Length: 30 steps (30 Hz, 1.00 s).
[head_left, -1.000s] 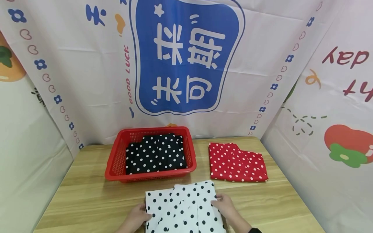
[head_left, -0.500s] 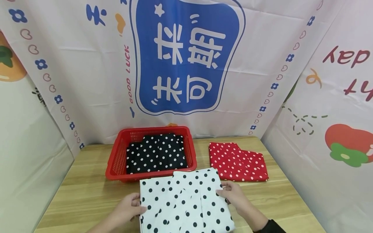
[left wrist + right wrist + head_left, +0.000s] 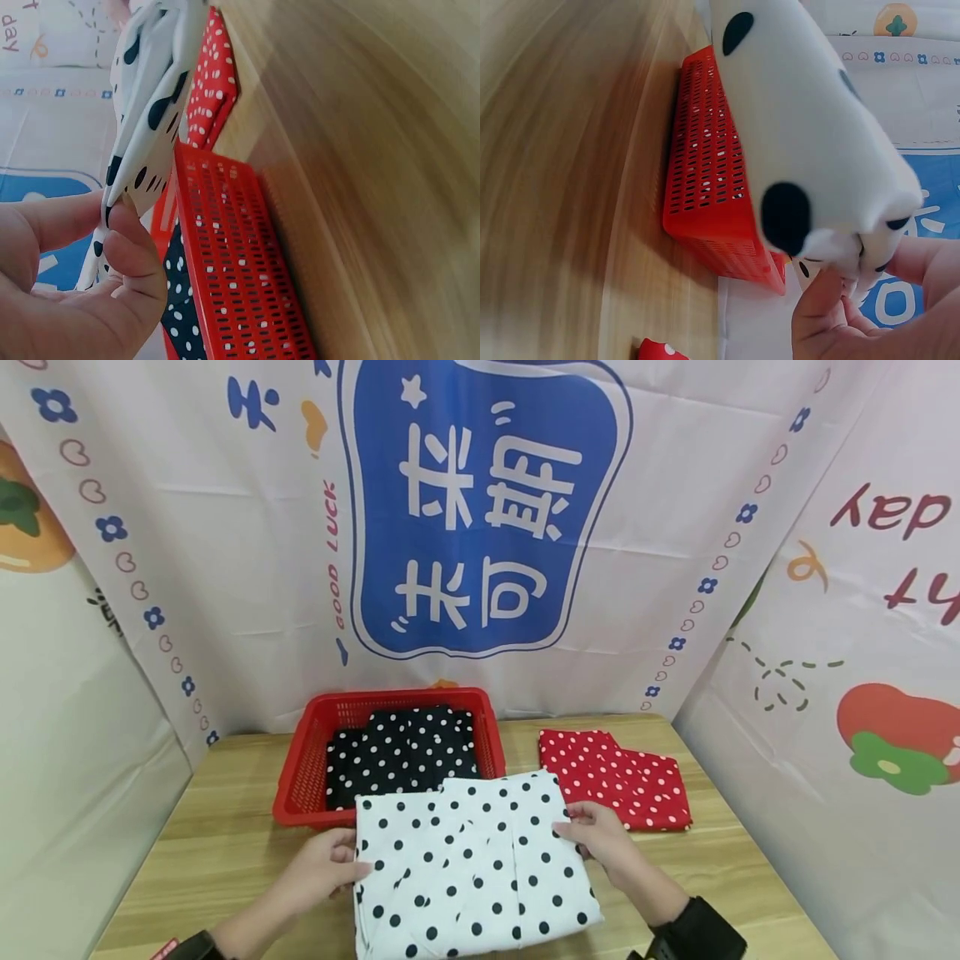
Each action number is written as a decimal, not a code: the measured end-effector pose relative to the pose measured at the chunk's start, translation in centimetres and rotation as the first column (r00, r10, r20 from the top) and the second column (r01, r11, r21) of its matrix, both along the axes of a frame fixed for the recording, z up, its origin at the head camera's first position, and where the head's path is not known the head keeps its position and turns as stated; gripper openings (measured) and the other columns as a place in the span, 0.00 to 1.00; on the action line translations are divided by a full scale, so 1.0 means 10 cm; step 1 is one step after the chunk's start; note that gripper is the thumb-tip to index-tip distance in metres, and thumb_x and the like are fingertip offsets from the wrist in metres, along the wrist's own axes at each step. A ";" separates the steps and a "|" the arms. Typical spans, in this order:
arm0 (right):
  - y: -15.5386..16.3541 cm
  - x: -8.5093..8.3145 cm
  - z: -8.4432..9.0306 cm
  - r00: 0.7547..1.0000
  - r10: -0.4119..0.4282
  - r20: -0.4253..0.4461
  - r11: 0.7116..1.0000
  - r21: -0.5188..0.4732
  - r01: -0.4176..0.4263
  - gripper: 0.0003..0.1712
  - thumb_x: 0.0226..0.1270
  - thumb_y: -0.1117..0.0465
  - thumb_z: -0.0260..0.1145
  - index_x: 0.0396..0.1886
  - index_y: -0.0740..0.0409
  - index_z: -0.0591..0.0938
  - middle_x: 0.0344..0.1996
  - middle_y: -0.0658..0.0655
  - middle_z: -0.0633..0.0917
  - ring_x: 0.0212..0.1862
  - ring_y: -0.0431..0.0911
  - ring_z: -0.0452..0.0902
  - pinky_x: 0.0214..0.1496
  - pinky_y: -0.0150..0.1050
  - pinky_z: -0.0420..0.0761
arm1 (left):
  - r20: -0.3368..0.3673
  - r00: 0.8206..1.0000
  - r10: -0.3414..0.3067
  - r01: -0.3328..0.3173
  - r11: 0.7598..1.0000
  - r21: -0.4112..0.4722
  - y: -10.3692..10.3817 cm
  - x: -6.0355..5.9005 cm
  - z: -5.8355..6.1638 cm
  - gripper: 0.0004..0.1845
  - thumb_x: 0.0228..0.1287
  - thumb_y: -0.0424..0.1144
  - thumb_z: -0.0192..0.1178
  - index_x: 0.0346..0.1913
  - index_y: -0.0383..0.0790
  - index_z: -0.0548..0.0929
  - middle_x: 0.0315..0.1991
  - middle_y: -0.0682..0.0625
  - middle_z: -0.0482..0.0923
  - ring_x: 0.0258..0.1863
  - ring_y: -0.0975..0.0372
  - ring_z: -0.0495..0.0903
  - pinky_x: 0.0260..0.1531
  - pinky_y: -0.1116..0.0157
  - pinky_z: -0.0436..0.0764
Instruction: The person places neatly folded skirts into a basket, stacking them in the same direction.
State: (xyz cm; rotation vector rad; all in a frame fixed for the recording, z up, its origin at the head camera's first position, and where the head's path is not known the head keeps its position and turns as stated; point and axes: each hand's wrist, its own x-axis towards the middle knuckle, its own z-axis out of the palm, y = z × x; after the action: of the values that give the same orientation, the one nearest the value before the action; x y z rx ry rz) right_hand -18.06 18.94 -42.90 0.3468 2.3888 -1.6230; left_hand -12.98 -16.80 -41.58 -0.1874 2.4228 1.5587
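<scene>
A folded white cloth with black dots [image 3: 472, 860] is held up off the table between both hands. My left hand [image 3: 324, 867] pinches its left edge, thumb on top and fingers beneath; the left wrist view shows the layers squeezed between the fingertips [image 3: 126, 214]. On the opposite edge my right hand [image 3: 600, 835] pinches the cloth the same way, and in the right wrist view the folded side [image 3: 817, 135] bulges above that grip. The cloth's far edge overlaps the front rim of a red plastic basket [image 3: 300, 777] in the head view. Inside the basket lies a folded black cloth with white dots [image 3: 405, 752].
A folded red cloth with white dots [image 3: 615, 777] lies to the right of the basket, close to my right hand. The wooden table [image 3: 195, 860] is enclosed by printed white curtains [image 3: 247, 568] at the back and sides.
Both hands have lifted the white dotted cloth and carried it forward from the table's near edge toward the basket. The basket, black cloth and red cloth stay where they were.
</scene>
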 end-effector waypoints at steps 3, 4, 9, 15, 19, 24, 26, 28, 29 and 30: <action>-0.06 -0.09 0.04 1.000 0.009 -0.003 1.000 -0.020 -0.009 0.27 0.63 0.62 0.69 0.57 0.71 0.74 0.35 0.59 0.83 0.32 0.47 0.80 0.35 0.38 0.83 | -0.031 0.999 -0.006 0.006 1.000 -0.014 -0.07 -0.08 0.03 0.31 0.58 0.28 0.63 0.61 0.16 0.65 0.29 0.48 0.81 0.25 0.58 0.74 0.22 0.67 0.73; -0.09 -0.13 0.05 1.000 0.013 -0.001 1.000 -0.027 -0.013 0.27 0.63 0.61 0.69 0.58 0.71 0.74 0.35 0.59 0.84 0.32 0.47 0.80 0.36 0.38 0.83 | -0.038 0.999 -0.009 0.008 1.000 -0.020 -0.10 -0.11 0.03 0.31 0.58 0.28 0.63 0.61 0.16 0.65 0.30 0.47 0.81 0.26 0.59 0.75 0.23 0.66 0.74; -0.22 -0.34 0.08 0.999 0.022 0.025 0.998 -0.058 -0.020 0.28 0.63 0.59 0.69 0.58 0.68 0.74 0.37 0.59 0.84 0.32 0.47 0.81 0.38 0.39 0.83 | -0.067 0.998 -0.014 0.010 0.997 -0.072 -0.25 -0.28 0.05 0.31 0.58 0.30 0.64 0.61 0.15 0.66 0.34 0.45 0.82 0.30 0.58 0.77 0.29 0.61 0.79; -0.36 -0.49 0.12 0.999 0.027 0.029 0.999 -0.035 -0.026 0.28 0.62 0.57 0.70 0.58 0.66 0.75 0.39 0.60 0.83 0.35 0.49 0.80 0.41 0.40 0.82 | -0.040 0.999 0.009 -0.012 0.997 -0.083 -0.40 -0.42 0.05 0.33 0.62 0.32 0.63 0.63 0.16 0.63 0.40 0.38 0.81 0.34 0.57 0.77 0.32 0.60 0.80; -0.44 -0.54 0.11 0.999 0.027 0.039 0.998 -0.061 -0.025 0.28 0.63 0.57 0.70 0.59 0.66 0.75 0.39 0.59 0.84 0.35 0.49 0.80 0.42 0.41 0.82 | -0.037 0.999 0.023 -0.025 0.998 -0.056 -0.47 -0.46 0.03 0.32 0.63 0.32 0.62 0.63 0.15 0.62 0.39 0.39 0.82 0.32 0.58 0.77 0.30 0.62 0.78; -0.55 -0.66 0.08 0.998 0.013 0.060 0.994 -0.107 -0.006 0.28 0.64 0.57 0.70 0.59 0.66 0.75 0.37 0.59 0.85 0.33 0.48 0.81 0.40 0.40 0.83 | -0.049 0.998 0.033 -0.035 0.998 -0.045 -0.55 -0.53 0.01 0.33 0.63 0.32 0.61 0.64 0.14 0.61 0.35 0.41 0.83 0.29 0.59 0.76 0.28 0.64 0.77; -0.60 -0.74 0.08 0.998 -0.003 0.064 0.992 -0.124 0.011 0.28 0.64 0.57 0.70 0.59 0.66 0.76 0.38 0.59 0.86 0.33 0.48 0.82 0.40 0.39 0.83 | -0.048 0.998 0.046 -0.048 0.998 -0.046 -0.59 -0.59 0.01 0.33 0.64 0.32 0.61 0.64 0.14 0.60 0.35 0.41 0.82 0.28 0.59 0.76 0.29 0.65 0.77; -0.66 -0.82 0.08 0.997 -0.023 0.069 0.990 -0.136 0.032 0.27 0.64 0.57 0.69 0.59 0.66 0.76 0.38 0.60 0.86 0.34 0.47 0.82 0.41 0.38 0.83 | -0.041 0.997 0.060 -0.062 0.996 -0.057 -0.62 -0.66 0.02 0.34 0.65 0.33 0.61 0.65 0.15 0.60 0.38 0.39 0.81 0.29 0.59 0.76 0.29 0.65 0.77; -0.69 -0.87 0.08 0.997 -0.035 0.073 0.989 -0.142 0.045 0.26 0.64 0.57 0.70 0.58 0.65 0.77 0.39 0.60 0.86 0.35 0.47 0.82 0.41 0.37 0.83 | -0.040 0.997 0.066 -0.069 0.996 -0.062 -0.63 -0.69 0.02 0.34 0.65 0.34 0.60 0.65 0.15 0.60 0.40 0.37 0.80 0.30 0.59 0.76 0.30 0.65 0.77; -0.72 -0.91 0.07 0.996 -0.045 0.079 0.987 -0.148 0.056 0.26 0.64 0.57 0.69 0.58 0.65 0.77 0.39 0.60 0.86 0.36 0.48 0.82 0.42 0.37 0.83 | -0.039 0.997 0.072 -0.075 0.995 -0.067 -0.65 -0.73 0.02 0.34 0.65 0.34 0.60 0.65 0.15 0.60 0.42 0.35 0.79 0.31 0.59 0.75 0.31 0.64 0.77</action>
State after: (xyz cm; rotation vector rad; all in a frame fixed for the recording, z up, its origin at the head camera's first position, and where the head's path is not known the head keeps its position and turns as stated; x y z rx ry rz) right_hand -27.12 11.77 -42.17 0.4356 2.2037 -1.7664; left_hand -20.30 -23.28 -41.35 -0.2659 2.5266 1.5236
